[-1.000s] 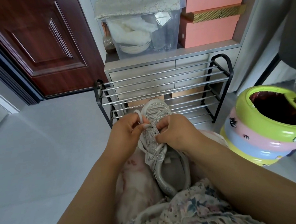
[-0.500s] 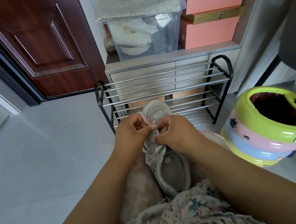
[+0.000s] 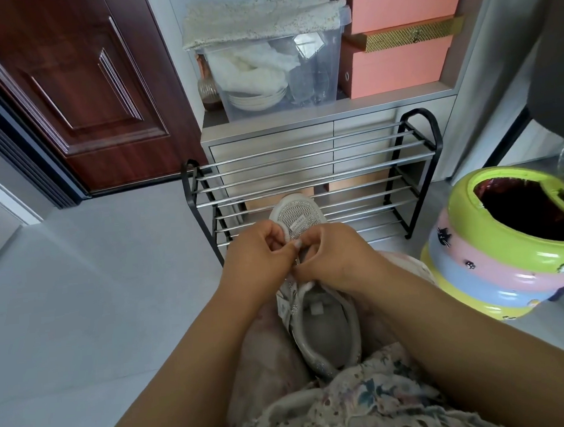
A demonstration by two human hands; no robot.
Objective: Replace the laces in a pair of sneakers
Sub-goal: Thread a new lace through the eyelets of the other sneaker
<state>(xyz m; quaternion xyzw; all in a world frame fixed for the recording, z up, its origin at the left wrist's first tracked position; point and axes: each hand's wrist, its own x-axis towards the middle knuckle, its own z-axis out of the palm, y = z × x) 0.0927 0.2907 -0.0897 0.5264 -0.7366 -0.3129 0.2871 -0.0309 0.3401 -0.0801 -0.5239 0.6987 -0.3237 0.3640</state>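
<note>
Both hands work the lace of a sneaker resting on the lap.

The sneaker (image 3: pixel 316 313) lies toe-forward on the knees, probably to steady it; the left hand (image 3: pixel 256 251) and right hand (image 3: pixel 336 256) pinch the white lace (image 3: pixel 287 237) near the toe. Behind, a clear bin (image 3: pixel 275 71) holds plates and cloth.

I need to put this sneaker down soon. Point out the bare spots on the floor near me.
The grey floor left of the shoe rack, out to the door, is bare. The rack's bars also look free. Right is crowded: the striped pot sits close by the rack. Both hands, left hand and right hand, pinch at the sneaker on the lap.
</note>
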